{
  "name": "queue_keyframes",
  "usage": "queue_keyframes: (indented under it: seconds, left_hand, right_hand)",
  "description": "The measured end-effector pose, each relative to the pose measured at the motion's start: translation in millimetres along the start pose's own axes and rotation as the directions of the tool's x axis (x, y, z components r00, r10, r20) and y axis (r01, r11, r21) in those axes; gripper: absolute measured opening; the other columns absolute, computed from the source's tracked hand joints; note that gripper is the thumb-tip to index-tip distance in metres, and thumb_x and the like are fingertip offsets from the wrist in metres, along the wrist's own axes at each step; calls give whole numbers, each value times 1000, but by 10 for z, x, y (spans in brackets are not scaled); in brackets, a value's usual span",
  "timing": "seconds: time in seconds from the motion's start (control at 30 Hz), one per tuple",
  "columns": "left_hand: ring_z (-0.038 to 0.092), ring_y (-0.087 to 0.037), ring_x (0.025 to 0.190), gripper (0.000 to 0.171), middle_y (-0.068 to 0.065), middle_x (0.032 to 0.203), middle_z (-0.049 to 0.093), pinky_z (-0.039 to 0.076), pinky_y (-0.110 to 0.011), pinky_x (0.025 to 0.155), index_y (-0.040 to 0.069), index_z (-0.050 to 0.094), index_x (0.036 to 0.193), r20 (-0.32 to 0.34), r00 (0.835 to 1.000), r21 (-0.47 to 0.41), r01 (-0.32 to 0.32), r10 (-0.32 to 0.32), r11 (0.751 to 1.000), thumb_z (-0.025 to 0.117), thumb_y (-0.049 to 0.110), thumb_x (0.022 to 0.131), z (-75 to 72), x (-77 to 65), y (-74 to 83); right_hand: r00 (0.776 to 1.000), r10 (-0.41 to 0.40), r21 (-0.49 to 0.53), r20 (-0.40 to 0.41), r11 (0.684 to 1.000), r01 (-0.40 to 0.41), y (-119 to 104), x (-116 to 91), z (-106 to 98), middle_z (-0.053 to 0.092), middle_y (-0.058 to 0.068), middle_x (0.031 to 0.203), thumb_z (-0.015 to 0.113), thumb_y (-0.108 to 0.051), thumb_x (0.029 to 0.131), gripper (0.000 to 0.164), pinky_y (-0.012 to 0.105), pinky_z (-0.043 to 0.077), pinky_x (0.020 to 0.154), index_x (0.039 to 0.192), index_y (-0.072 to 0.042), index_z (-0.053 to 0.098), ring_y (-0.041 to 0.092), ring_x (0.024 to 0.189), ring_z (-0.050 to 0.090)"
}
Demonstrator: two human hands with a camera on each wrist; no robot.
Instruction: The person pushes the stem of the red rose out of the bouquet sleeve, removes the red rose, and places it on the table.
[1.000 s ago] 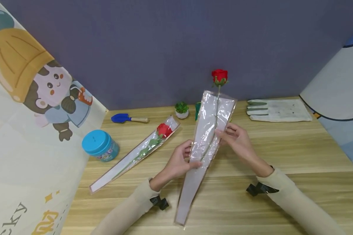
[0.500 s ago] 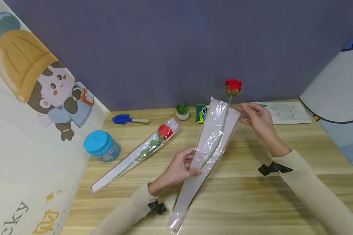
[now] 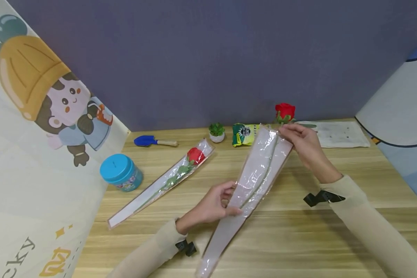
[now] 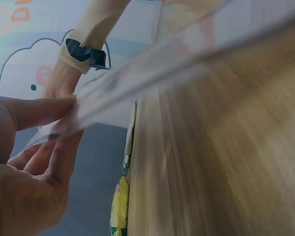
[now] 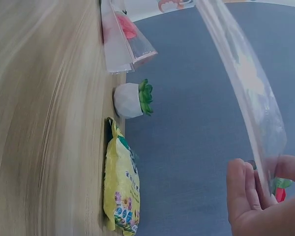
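Observation:
A long tapered clear-and-white flower sleeve (image 3: pixel 224 231) slants up to the right over the table. The thin green stem of a red artificial rose (image 3: pixel 285 111) runs inside it, and the bloom sticks out above the wide mouth. My left hand (image 3: pixel 217 202) grips the sleeve lower down, thumb in front and fingers behind. At the top right corner of the mouth, my right hand (image 3: pixel 304 144) pinches the sleeve just below the bloom. The right wrist view shows thumb and fingers on either side of the plastic (image 5: pixel 258 108).
On the table lies another sleeved rose (image 3: pixel 170 181), left of the hands. A blue-lidded tub (image 3: pixel 121 173) and a blue trowel (image 3: pixel 154 141) are further left. Along the back stand a potted succulent (image 3: pixel 216 132), a yellow-green packet (image 3: pixel 244 134) and a white glove (image 3: pixel 344 134).
My right hand has moved from the sleeve's middle up to its mouth. The bloom has come down closer to the mouth, and the sleeve leans further right. The yellow-green packet is more exposed.

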State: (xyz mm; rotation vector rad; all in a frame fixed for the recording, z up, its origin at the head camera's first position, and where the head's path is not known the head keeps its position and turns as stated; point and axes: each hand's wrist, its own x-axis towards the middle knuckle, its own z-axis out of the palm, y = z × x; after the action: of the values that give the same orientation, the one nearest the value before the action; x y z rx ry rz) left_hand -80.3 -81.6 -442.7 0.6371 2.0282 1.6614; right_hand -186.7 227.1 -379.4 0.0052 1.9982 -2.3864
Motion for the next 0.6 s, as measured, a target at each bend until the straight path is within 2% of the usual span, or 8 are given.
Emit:
queue_keyframes:
  seconds: [0.17,0.33,0.47,0.6]
  left_hand:
    - [74,-14,99,69,-26,123,72,66,-26,79,0,54,142,10,1000,-12,14,-14,1000,83,-6,80,1,-11,-6]
    - [74,-17,102,70,-26,125,71,65,-27,83,1,53,144,26,999,-30,25,-24,999,82,-6,81,-9,-34,-14]
    - [74,-16,105,68,-24,126,72,65,-27,87,3,54,142,40,999,-25,35,-34,999,81,-7,81,-14,-50,-29]
    - [74,-12,105,69,-23,127,72,64,-26,89,3,54,143,46,998,-19,35,-34,999,80,-10,81,-15,-56,-46]
  right_hand:
    - [1000,-4,5,-4,1000,4,-17,5,-10,79,-14,94,71,-13,99,15,12,60,75,114,-12,69,-2,87,74]
    - [1000,-27,21,-15,999,27,-79,9,-2,82,-9,92,70,-16,100,19,15,62,75,116,-9,63,3,81,77]
    - [999,-44,46,12,998,44,-146,16,3,82,-3,92,69,-15,101,23,19,64,71,120,-9,56,9,73,77]
    - [997,-63,48,36,997,62,-207,35,26,82,0,93,69,-16,100,32,21,65,69,125,-5,51,12,73,77]
